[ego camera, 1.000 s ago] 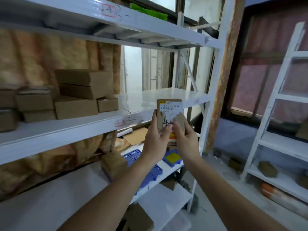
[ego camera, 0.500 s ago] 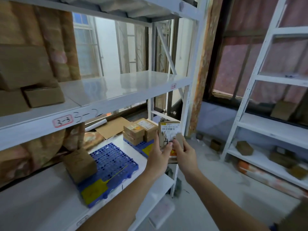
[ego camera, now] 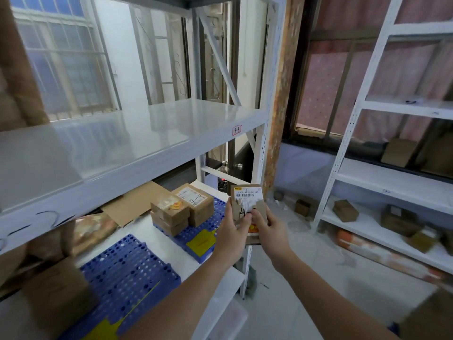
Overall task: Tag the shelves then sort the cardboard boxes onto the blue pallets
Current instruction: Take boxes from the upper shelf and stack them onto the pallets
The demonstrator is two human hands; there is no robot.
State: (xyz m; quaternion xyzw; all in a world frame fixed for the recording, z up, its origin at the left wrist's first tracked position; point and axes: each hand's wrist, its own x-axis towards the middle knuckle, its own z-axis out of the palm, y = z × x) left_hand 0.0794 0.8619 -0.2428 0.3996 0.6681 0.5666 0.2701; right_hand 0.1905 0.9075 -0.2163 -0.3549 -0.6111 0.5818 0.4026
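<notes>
While both hands, left hand (ego camera: 231, 231) and right hand (ego camera: 268, 228), pinch the small cardboard box (ego camera: 247, 204) upright at five o'clock of the stacked blue pallet (ego camera: 208, 224), it looks light and stiff; holding its lower edges should suffice.

Barred window (ego camera: 63, 62), perhaps frosted.

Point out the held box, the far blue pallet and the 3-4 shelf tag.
held box (ego camera: 246, 196): head view, on its barcode label.
far blue pallet (ego camera: 193, 235): head view, on bare grid.
3-4 shelf tag (ego camera: 237, 130): head view, tag centre.
</notes>
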